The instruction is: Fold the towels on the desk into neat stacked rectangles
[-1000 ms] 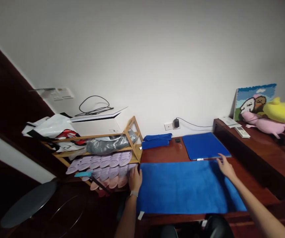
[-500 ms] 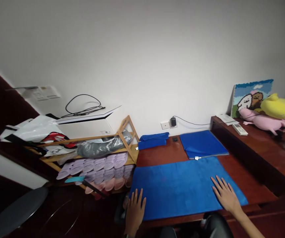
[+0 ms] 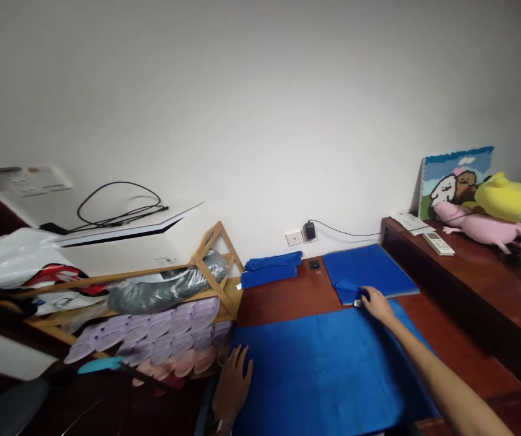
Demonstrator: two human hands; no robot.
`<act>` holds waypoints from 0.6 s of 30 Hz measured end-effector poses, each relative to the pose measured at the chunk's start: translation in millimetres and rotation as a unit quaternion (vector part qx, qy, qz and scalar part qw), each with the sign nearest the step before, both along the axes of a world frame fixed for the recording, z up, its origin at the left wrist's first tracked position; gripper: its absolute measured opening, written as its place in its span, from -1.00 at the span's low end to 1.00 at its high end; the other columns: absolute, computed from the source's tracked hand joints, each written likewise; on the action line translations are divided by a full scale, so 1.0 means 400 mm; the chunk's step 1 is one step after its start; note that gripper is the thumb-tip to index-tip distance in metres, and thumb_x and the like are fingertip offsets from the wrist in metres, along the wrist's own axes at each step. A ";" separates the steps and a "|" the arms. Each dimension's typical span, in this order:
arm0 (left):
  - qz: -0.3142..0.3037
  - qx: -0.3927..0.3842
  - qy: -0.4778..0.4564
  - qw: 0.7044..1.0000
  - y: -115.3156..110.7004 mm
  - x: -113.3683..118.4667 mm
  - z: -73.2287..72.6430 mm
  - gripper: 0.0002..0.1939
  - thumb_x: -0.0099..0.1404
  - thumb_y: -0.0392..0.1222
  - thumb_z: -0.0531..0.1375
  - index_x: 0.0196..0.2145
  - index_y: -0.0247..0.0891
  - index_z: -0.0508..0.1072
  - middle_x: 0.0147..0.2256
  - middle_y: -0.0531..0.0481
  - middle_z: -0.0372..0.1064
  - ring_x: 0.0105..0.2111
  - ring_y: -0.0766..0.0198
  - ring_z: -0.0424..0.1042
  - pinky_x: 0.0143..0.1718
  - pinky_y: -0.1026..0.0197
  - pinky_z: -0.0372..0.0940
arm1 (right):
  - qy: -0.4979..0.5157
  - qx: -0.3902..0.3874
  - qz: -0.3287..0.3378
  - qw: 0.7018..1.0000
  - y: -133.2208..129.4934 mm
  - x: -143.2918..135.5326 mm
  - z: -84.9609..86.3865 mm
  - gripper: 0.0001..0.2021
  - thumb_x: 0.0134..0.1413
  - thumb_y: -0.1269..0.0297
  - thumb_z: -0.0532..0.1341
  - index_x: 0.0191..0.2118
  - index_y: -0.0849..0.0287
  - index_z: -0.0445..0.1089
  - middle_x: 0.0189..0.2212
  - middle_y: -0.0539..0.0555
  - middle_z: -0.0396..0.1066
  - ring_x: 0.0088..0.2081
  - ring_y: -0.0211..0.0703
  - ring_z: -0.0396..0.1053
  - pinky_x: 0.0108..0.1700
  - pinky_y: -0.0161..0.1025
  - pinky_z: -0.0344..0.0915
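A blue cloth (image 3: pixel 305 369) lies spread flat on the desk in front of me. My left hand (image 3: pixel 233 381) rests at its left edge, fingers extended and apart. Farther back, my right hand (image 3: pixel 376 303) reaches over the spread cloth to a stack of blue towels (image 3: pixel 373 269). Its fingers are pinched on the front edge of the top towel, beside a small white tag (image 3: pixel 357 303). That towel's front left corner is rumpled and raised a little. The fingertips are partly hidden by the hand.
Folded blue cloths (image 3: pixel 271 269) lie by the wall. A wooden rack (image 3: pixel 221 266) with purple slippers (image 3: pixel 173 324) and a white box (image 3: pixel 128 245) stands left. On the higher surface at right are a remote (image 3: pixel 439 243), plush toys (image 3: pixel 482 227) and a picture (image 3: pixel 457 178).
My right hand has moved from the spread cloth forward to the towel stack and taken hold of its front edge. My left hand stays at the left edge. The view has shifted slightly.
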State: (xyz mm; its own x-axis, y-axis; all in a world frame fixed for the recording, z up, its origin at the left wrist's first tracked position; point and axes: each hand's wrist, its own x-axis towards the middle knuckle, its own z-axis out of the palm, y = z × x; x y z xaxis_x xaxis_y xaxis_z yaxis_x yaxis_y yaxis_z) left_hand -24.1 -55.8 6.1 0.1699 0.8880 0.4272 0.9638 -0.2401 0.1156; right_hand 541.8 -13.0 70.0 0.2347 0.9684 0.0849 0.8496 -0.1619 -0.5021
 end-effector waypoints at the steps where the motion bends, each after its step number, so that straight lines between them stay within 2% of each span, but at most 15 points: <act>1: 0.004 -0.002 -0.002 1.000 0.001 -0.004 -0.008 -0.49 0.48 0.02 -0.05 0.20 -0.17 0.47 0.23 -0.14 0.41 0.25 -0.01 0.37 0.28 -0.16 0.30 | 0.004 -0.009 -0.009 1.000 0.046 -0.004 0.000 -0.48 0.26 0.24 0.03 0.27 0.25 0.36 0.23 0.26 0.42 0.27 0.04 0.33 0.31 -0.06 0.19; 4: 0.008 0.000 -0.007 1.000 -0.001 -0.014 -0.025 -0.47 0.47 0.04 -0.05 0.21 -0.18 0.48 0.24 -0.15 0.41 0.27 -0.03 0.35 0.29 -0.17 0.30 | 0.020 -0.040 -0.026 0.999 0.137 -0.015 -0.005 -0.46 0.24 0.17 0.06 0.27 0.24 0.37 0.15 0.30 0.49 0.18 0.12 0.42 0.23 0.03 0.27; 7: 0.008 0.006 -0.010 1.000 -0.002 -0.017 -0.031 -0.48 0.45 0.04 -0.01 0.20 -0.18 0.49 0.23 -0.16 0.42 0.26 -0.06 0.36 0.29 -0.17 0.30 | 0.039 -0.049 0.013 0.998 0.139 -0.037 -0.013 -0.54 0.27 0.10 0.04 0.10 0.15 0.52 0.02 0.25 0.58 0.09 0.14 0.49 0.14 0.02 0.33; 9: 0.007 0.005 -0.014 1.000 -0.001 -0.016 -0.032 -0.49 0.45 0.03 0.00 0.20 -0.16 0.49 0.23 -0.15 0.42 0.25 -0.06 0.38 0.28 -0.17 0.30 | 0.050 -0.036 0.068 0.996 0.095 -0.053 -0.022 -0.58 0.28 0.08 0.02 -0.02 0.09 0.58 0.00 0.18 0.59 0.08 0.08 0.49 0.15 -0.06 0.32; 12: 0.008 0.005 -0.014 1.000 -0.002 -0.012 -0.030 -0.49 0.46 0.03 0.00 0.20 -0.16 0.48 0.23 -0.15 0.42 0.26 -0.06 0.37 0.28 -0.18 0.29 | 0.057 -0.004 0.133 0.989 -0.005 -0.061 -0.041 -0.59 0.29 0.09 0.02 -0.05 0.06 0.57 0.03 0.12 0.57 0.12 0.01 0.45 0.23 -0.11 0.26; 14: 0.002 0.005 -0.005 1.000 -0.003 -0.010 -0.028 -0.48 0.47 0.03 -0.02 0.23 -0.18 0.47 0.24 -0.18 0.40 0.28 -0.06 0.35 0.29 -0.17 0.28 | 0.053 0.034 0.132 0.989 -0.072 -0.046 -0.061 -0.57 0.32 0.09 -0.02 -0.03 0.08 0.56 0.03 0.15 0.56 0.12 0.03 0.44 0.24 -0.07 0.27; 18: -0.011 -0.005 0.030 0.999 -0.001 -0.009 -0.032 -0.46 0.50 -0.04 -0.05 0.35 -0.14 0.34 0.34 -0.16 0.27 0.34 -0.05 0.25 0.31 -0.18 0.23 | -0.017 0.088 0.066 0.994 -0.179 0.028 -0.120 -0.51 0.34 0.06 -0.06 0.06 0.10 0.54 0.11 0.21 0.51 0.15 0.10 0.42 0.28 0.05 0.26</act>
State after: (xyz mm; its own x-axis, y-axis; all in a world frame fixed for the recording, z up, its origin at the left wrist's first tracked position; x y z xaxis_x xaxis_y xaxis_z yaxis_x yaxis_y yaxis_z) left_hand -27.8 -56.4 -6.6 0.2153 0.8878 0.4068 0.9635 -0.2610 0.0597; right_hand 553.2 -84.6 22.0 0.1006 0.9597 0.2624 0.8748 0.0404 -0.4829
